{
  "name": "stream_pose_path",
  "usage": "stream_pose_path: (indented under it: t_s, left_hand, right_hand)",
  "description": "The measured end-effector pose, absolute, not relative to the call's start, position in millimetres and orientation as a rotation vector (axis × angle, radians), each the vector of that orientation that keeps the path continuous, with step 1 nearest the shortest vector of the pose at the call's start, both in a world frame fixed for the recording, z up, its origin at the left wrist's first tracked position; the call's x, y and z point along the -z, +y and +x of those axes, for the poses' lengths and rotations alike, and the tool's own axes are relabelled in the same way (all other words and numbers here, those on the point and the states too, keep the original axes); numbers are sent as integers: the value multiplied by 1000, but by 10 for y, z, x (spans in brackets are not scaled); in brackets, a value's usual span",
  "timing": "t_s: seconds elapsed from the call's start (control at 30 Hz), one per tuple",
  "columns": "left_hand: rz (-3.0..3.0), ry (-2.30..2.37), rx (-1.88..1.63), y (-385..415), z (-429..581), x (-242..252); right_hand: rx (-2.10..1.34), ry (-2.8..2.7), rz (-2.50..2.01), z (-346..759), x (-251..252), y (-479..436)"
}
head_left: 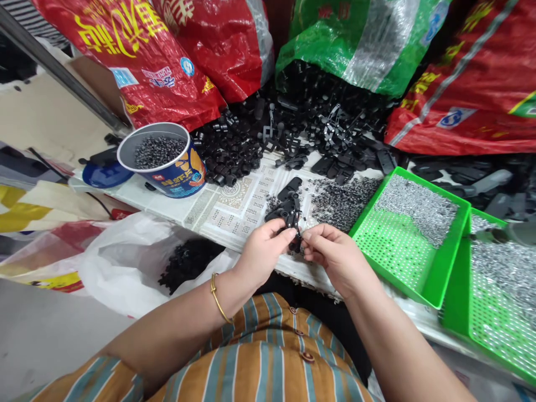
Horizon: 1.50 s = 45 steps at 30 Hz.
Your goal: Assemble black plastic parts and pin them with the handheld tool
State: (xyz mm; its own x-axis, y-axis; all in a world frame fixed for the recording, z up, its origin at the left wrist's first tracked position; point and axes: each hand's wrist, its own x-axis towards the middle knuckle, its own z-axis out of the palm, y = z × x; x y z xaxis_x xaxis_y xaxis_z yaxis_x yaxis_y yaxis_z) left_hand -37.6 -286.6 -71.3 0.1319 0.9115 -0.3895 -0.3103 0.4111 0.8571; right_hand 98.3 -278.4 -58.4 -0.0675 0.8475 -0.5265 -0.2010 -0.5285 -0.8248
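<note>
Near the table's front edge, my left hand (268,245) pinches a small black plastic assembly (288,211) between thumb and fingers. The piece has several joined parts and points away from me. Close beside it on the right, my right hand (329,248) has its thumb and forefinger pressed together at the piece's near end. Whatever sits between those fingertips is too small to make out. A heap of tiny dark metal parts (341,204) lies just beyond my right hand.
A paper tub (173,176) of small parts stands left. Black plastic pieces (234,153) pile up behind, beneath red (167,84) and green sacks (310,50). Two green trays (454,262) with silvery bits stand right. An open white bag (121,262) hangs below the table's left edge.
</note>
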Motion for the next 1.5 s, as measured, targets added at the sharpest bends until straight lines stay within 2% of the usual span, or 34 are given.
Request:
stream_pose_path:
  t_s: [0.53,1.03,1.3,1.5]
  left_hand:
    - [634,1075,-991,-2873,-328,693]
    - [323,951,-1000,-2892,-312,603]
    - [324,889,-1031,-2877,-318,639]
    - [284,882,-1031,-2874,-332,646]
  right_hand:
    - [-1836,-816,-1424,1036,623,-2685]
    - [-1804,-678,-1338,1060,723,-2818]
    - [-1689,-761,-1349,1034,736,-2883]
    - [-1418,-1048,-1400,999,760,-2944]
